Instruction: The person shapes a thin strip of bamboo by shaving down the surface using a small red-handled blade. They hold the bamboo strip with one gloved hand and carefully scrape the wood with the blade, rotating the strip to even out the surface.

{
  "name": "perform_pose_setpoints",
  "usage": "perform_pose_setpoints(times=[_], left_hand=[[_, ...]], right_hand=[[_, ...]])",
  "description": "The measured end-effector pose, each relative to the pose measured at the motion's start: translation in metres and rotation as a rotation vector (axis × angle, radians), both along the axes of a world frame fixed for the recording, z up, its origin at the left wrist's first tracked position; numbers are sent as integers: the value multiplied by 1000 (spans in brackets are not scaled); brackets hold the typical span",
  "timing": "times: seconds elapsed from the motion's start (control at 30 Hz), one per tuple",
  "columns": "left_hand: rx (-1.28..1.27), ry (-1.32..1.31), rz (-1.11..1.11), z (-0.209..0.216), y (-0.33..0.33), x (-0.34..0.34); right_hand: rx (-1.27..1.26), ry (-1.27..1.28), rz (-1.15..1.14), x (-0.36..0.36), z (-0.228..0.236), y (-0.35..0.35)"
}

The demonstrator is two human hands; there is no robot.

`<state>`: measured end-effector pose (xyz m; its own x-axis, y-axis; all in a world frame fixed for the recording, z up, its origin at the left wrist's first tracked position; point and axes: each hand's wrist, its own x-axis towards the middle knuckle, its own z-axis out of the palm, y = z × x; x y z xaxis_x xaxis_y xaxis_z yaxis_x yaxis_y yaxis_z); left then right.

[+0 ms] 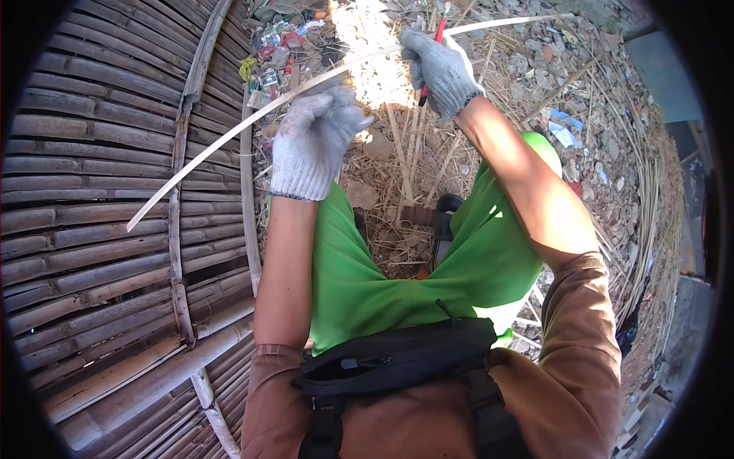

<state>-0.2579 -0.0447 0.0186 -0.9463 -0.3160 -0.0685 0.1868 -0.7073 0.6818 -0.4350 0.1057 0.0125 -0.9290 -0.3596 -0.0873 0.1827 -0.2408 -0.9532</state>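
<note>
A long, pale bamboo strip (229,136) runs slantwise across the view, from low on the left to the upper right. My right hand (443,73), in a grey-white knit glove, is closed around it. The same hand grips a slim red-handled tool (440,32); its working end is too small to make out. My left hand (310,145), gloved alike, is just below the strip, seemingly apart from it. Its fingers are loosely bent, the thumb stands away from them, and nothing shows in its grasp.
A slatted bamboo platform (99,176) fills the left side. Stony ground with litter and bamboo shavings (397,145) lies between my green-trousered legs (367,294). Long thin strips (650,183) lie at the right. A black waist bag (397,356) rests on my lap.
</note>
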Motion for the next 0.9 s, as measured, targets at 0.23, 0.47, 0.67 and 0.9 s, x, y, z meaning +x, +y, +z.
perform_pose_setpoints(times=[0.23,0.47,0.67,0.9], left_hand=[[-148,-105,237,-27,10,-5],[-72,-115,226,-32,-7,9],[-45,-73,158,-36,-24,17],[-196,72,298,-4,19,9]], right_hand=[[192,-131,223,64,2,-6],[244,155,-105,21,10,20],[227,129,-94,35,12,26],[24,-187,-109,27,-5,36]])
